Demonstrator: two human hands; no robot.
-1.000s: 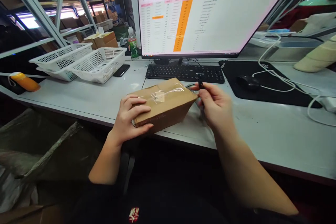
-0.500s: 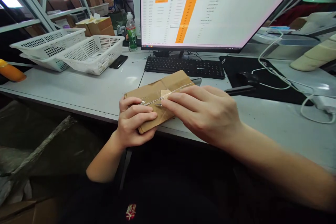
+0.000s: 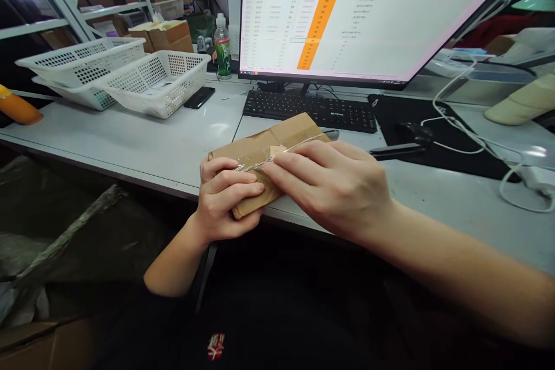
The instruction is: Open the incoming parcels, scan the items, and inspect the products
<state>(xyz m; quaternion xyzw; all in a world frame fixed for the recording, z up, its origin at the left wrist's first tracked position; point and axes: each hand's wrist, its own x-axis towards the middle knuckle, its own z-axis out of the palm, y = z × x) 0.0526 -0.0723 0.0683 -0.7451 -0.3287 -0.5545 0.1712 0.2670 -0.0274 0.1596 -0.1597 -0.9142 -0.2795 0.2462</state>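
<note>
On the pale desk [image 3: 437, 199], a monitor [image 3: 368, 17] is glowing at one o'clock from the cardboard box [image 3: 260, 140], which is tilting above the desk's edge. At eight o'clock the left hand [image 3: 228, 199] is gripping its end; at four, the right hand [image 3: 333, 188] is touching the taped seam [image 3: 303, 143], its grip unclear.

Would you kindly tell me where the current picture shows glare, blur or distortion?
In the head view, the tape on the cardboard box glints; small text on the monitor blurs beyond reading; its screen looks stretched rightward; deep shadow lies below the desk.
</note>
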